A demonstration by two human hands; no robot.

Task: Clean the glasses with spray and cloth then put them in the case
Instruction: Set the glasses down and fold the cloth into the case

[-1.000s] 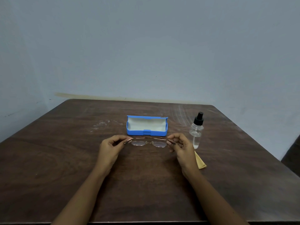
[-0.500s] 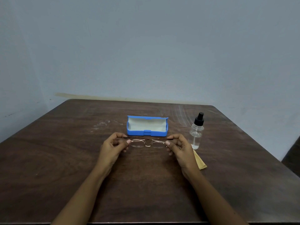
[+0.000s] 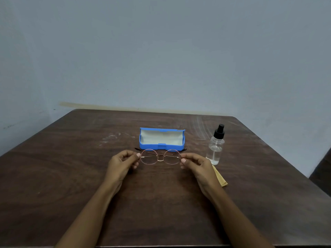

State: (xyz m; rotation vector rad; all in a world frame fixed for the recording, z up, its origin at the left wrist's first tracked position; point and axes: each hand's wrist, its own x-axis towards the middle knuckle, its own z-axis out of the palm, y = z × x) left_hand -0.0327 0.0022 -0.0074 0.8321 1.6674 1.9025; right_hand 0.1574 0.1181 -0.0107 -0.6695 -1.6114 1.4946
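Glasses [image 3: 160, 157] tipped lenses-up since before — left hand [image 3: 121, 164], right hand [image 3: 198, 166], fingers [image 3: 137, 155] pinching rim ends

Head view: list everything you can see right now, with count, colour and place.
glasses: one, thin rose-gold round frame, clear lenses, held just in front of the case
case: one, blue with pale lining, open, centre of the table
spray bottle: one, clear with black nozzle, upright, right of the case
cloth: one, yellow, on the table, partly hidden behind the right hand
table: one, dark brown wood
wall: pale blue-grey, behind the table
left hand: pinches the frame's left end
right hand: pinches the frame's right end
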